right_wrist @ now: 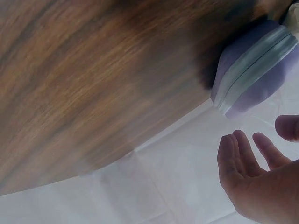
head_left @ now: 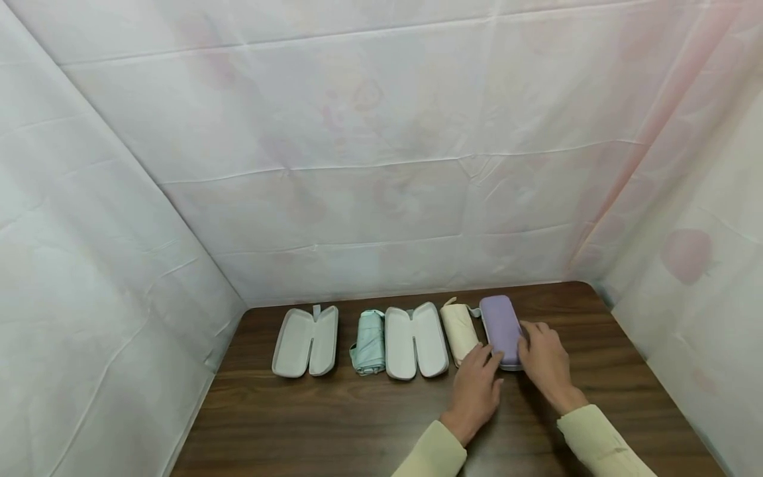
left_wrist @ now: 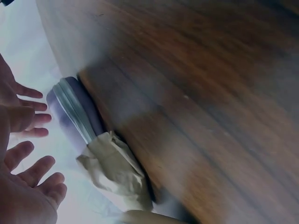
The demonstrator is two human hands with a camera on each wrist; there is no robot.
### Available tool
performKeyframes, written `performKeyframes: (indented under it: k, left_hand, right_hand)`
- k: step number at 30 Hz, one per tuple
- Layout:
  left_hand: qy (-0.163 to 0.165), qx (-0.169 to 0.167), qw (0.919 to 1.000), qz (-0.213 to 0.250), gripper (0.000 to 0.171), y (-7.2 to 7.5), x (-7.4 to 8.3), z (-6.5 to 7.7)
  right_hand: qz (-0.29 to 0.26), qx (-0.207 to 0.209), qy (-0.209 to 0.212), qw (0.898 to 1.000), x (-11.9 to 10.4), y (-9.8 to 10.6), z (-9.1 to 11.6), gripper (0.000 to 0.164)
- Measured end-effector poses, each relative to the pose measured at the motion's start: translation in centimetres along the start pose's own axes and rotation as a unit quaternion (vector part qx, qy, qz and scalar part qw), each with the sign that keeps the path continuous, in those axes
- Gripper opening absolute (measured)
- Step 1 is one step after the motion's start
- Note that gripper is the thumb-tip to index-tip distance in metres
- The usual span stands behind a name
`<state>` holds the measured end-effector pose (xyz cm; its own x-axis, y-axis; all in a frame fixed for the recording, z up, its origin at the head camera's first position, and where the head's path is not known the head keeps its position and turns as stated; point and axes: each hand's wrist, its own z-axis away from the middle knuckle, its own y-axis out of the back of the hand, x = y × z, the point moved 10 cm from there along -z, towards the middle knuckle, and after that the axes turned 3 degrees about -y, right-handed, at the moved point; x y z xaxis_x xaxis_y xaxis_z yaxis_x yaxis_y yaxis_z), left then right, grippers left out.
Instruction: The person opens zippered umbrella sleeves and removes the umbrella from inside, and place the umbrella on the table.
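Note:
A closed purple zippered case [head_left: 501, 329] lies on the table between my two hands, its pale zipper band [right_wrist: 254, 70] showing in the right wrist view. My left hand [head_left: 475, 391] is at its near left corner, fingers relaxed, close by the lower end of a rolled cream compact umbrella [head_left: 460, 329]. To the right of the case is my right hand [head_left: 545, 359], its fingertips right at the case's edge. Both wrist views show the fingers loosely bent with nothing gripped. In the left wrist view, the cream umbrella [left_wrist: 114, 170] overlaps the purple case [left_wrist: 70, 114].
Left of the cream umbrella lies an open case with a white lining [head_left: 401, 344], then a rolled teal umbrella [head_left: 370, 341]. Another open white-lined case [head_left: 293, 348] lies farthest left. Pale printed cloth [head_left: 381, 218] hangs behind the dark wooden table [head_left: 334, 424] and along its sides.

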<state>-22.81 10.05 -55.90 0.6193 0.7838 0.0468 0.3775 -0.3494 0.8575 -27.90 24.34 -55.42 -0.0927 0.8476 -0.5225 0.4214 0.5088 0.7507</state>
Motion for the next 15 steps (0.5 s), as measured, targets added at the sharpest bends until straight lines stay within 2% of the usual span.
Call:
performKeyframes:
  k: [5, 12, 15]
  left_hand:
    - [-0.022, -0.023, 0.9990, -0.031, 0.055, -0.8, 1.3, -0.9]
    - [-0.047, -0.095, 0.9914, -0.076, 0.058, -2.5, 2.9, -1.7]
    - [-0.051, -0.114, 0.9881, -0.089, 0.059, -3.1, 3.4, -1.9]
  right_hand:
    - [0.006, -0.001, 0.000, 1.000, 0.4, -0.1, -0.3, 0.035]
    - [0.007, -0.018, -0.013, 1.000, 1.2, -0.5, -0.8, 0.035]
    - [0.009, -0.022, -0.017, 1.000, 1.5, -0.5, -0.9, 0.034]
